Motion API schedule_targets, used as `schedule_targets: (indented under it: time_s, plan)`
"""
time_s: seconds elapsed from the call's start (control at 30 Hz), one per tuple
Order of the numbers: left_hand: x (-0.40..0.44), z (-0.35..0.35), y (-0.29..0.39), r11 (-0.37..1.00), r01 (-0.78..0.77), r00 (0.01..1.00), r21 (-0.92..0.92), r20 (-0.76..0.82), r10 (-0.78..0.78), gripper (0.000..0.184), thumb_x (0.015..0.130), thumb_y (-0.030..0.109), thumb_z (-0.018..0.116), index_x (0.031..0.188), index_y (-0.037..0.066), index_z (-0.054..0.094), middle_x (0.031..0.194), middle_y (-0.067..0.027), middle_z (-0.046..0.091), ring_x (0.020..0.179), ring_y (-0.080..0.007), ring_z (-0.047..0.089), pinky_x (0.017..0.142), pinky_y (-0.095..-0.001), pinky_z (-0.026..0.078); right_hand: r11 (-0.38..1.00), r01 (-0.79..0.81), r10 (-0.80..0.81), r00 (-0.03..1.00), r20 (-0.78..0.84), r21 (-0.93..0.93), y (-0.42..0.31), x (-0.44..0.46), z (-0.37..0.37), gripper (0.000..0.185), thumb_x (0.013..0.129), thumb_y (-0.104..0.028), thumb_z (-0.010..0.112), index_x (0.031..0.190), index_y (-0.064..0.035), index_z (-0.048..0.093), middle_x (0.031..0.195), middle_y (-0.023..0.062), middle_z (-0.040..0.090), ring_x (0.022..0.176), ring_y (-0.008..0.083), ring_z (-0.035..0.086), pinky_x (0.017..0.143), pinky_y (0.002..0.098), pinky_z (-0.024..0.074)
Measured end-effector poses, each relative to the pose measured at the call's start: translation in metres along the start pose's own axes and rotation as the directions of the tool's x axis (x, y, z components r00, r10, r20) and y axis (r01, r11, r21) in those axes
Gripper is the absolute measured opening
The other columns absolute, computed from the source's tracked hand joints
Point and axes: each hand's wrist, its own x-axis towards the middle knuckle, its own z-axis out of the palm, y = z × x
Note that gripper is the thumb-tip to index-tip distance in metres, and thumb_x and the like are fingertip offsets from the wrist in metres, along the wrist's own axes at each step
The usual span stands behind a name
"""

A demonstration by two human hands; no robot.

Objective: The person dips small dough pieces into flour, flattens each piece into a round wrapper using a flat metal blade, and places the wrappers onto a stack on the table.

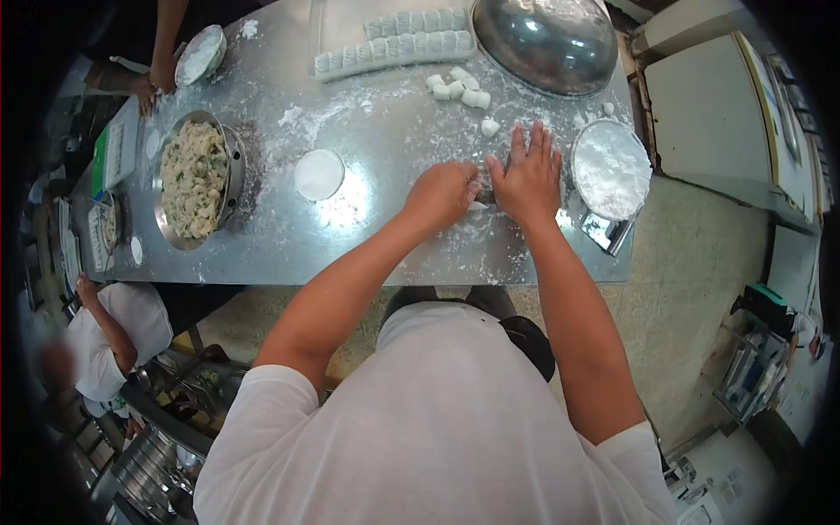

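Near the table's front edge, my left hand (444,197) is curled, its fingertips closed at a small white piece of dough (477,206) that is mostly hidden. Just to its right, my right hand (529,179) lies palm down, fingers stretched out towards the far side. Something dark shows between the two hands, too covered to make out. One white dough lump (490,128) sits beyond my hands, and several more dough pieces (459,88) lie in a cluster behind it. A bowl of white flour (611,171) stands right of my right hand.
Left on the floured metal table (280,236) are a stack of round white wrappers (319,175) and a bowl of filling (192,179). At the back are a tray of shaped dumplings (394,52) and a large metal bowl (551,44). Other people's hands (157,79) are at far left.
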Motion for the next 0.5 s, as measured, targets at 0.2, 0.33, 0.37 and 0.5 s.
schedule_targets:
  time_s: [0.2, 0.33, 0.37, 0.5]
  plan:
    - [-0.017, 0.000, 0.000, 0.999, 0.013, 0.991, 0.051, 0.132, -0.020, 0.018, 0.092, 0.017, 0.069, 0.102, 0.002, 0.068, 0.092, -0.0222, 0.068, 0.097, -0.0438, 0.064, 0.084, -0.0529, 0.050, 0.993, 0.094, -0.100, 0.991, 0.092, 0.071, 0.012, -0.093, -0.003, 0.071, 0.094, -0.045, 0.063, 0.150, -0.0044, 0.050, 0.161, 0.0228, 0.039, 0.150, 0.0422, 0.035, 0.121, 0.0580, 0.0260]
    - [-0.027, -0.013, 0.012, 0.977, 0.199, 0.951, -0.073, 0.254, -0.174, 0.018, 0.092, 0.017, 0.069, 0.100, 0.001, 0.067, 0.096, -0.0227, 0.069, 0.096, -0.0437, 0.066, 0.082, -0.0519, 0.051, 0.993, 0.092, -0.097, 0.993, 0.071, 0.072, 0.012, -0.095, 0.000, 0.072, 0.092, -0.047, 0.064, 0.150, -0.0058, 0.051, 0.161, 0.0223, 0.039, 0.149, 0.0426, 0.035, 0.119, 0.0613, 0.0268]
    - [-0.026, -0.009, 0.012, 0.977, 0.199, 0.946, -0.074, 0.274, -0.172, 0.018, 0.092, 0.017, 0.069, 0.100, 0.001, 0.067, 0.096, -0.0227, 0.069, 0.096, -0.0437, 0.066, 0.082, -0.0519, 0.051, 0.997, 0.076, -0.076, 0.993, 0.088, 0.012, 0.005, -0.066, -0.003, 0.073, 0.093, -0.049, 0.063, 0.151, -0.0058, 0.050, 0.162, 0.0233, 0.038, 0.149, 0.0428, 0.035, 0.120, 0.0602, 0.0258]
    - [-0.007, -0.005, 0.005, 0.999, 0.050, 0.998, 0.006, 0.041, -0.051, 0.018, 0.092, 0.017, 0.069, 0.098, 0.000, 0.066, 0.096, -0.0230, 0.069, 0.094, -0.0440, 0.066, 0.080, -0.0513, 0.051, 0.999, -0.013, 0.013, 1.000, 0.008, 0.037, -0.004, 0.004, -0.001, 0.074, 0.095, -0.051, 0.059, 0.153, -0.0059, 0.048, 0.162, 0.0255, 0.036, 0.150, 0.0427, 0.033, 0.123, 0.0566, 0.0234]
